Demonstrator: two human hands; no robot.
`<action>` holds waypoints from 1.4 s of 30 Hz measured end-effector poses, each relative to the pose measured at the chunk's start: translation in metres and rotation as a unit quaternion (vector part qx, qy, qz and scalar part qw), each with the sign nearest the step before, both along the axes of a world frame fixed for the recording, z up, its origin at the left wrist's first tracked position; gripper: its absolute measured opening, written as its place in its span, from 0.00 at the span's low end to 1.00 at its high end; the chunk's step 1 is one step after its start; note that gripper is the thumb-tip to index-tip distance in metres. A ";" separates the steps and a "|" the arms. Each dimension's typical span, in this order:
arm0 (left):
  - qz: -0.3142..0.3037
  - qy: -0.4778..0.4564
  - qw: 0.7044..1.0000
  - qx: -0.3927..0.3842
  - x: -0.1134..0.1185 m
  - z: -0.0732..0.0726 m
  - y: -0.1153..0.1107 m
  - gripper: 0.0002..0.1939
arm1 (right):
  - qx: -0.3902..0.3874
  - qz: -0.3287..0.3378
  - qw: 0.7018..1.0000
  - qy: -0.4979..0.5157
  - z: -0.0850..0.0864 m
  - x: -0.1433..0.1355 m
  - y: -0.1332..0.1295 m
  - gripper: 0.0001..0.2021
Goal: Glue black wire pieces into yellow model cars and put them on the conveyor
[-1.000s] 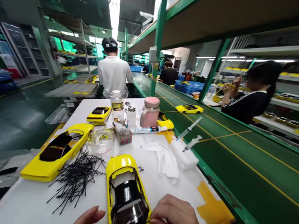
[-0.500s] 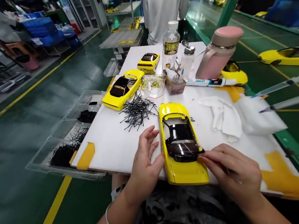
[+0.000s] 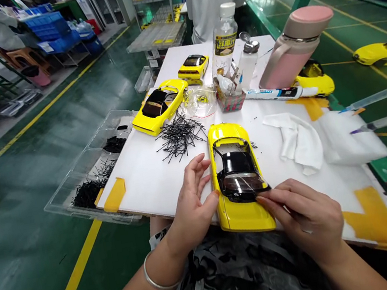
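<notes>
white board [image 3: 156, 186] over green factory floor [image 3: 19, 194], left hand [image 3: 192, 204] fingers spread beside yellow car [image 3: 238, 177], right hand [image 3: 302, 216] fingers pinching its windscreen edge

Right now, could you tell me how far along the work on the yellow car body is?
The dark window piece already sits in the yellow car body. In hand: the left hand steadies its side while the right hand presses a thin black strip at the windscreen edge. A pile of black strips and another yellow body lie untouched behind.

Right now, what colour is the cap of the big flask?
Pink, on the flask, clear in the head view.
</notes>
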State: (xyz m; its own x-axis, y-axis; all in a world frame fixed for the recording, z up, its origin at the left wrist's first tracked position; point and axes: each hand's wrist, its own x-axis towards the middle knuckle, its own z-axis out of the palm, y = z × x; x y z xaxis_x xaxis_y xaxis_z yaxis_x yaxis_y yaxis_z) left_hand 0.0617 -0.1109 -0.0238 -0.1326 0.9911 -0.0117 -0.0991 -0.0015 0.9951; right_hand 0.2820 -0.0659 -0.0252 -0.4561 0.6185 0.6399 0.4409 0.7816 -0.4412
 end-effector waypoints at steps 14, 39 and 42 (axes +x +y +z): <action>-0.008 0.138 0.990 0.030 0.010 0.005 0.010 0.41 | 0.016 -0.018 1.000 -0.020 0.005 -0.003 0.004 0.05; -0.013 0.124 0.992 0.030 0.013 0.003 0.010 0.41 | 0.000 0.051 0.997 -0.050 0.001 0.015 0.012 0.06; -0.025 0.104 0.994 0.036 0.009 -0.001 0.007 0.42 | -0.031 0.072 0.997 -0.023 0.003 0.015 0.013 0.07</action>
State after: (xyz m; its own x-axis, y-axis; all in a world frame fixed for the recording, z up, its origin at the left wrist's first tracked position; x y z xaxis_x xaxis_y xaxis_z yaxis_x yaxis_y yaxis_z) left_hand 0.0702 -0.1039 -0.0245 -0.0754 0.9938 0.0823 0.1063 -0.0740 0.9916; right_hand 0.2967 -0.0526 -0.0225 -0.5706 0.5815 0.5799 0.3463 0.8107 -0.4721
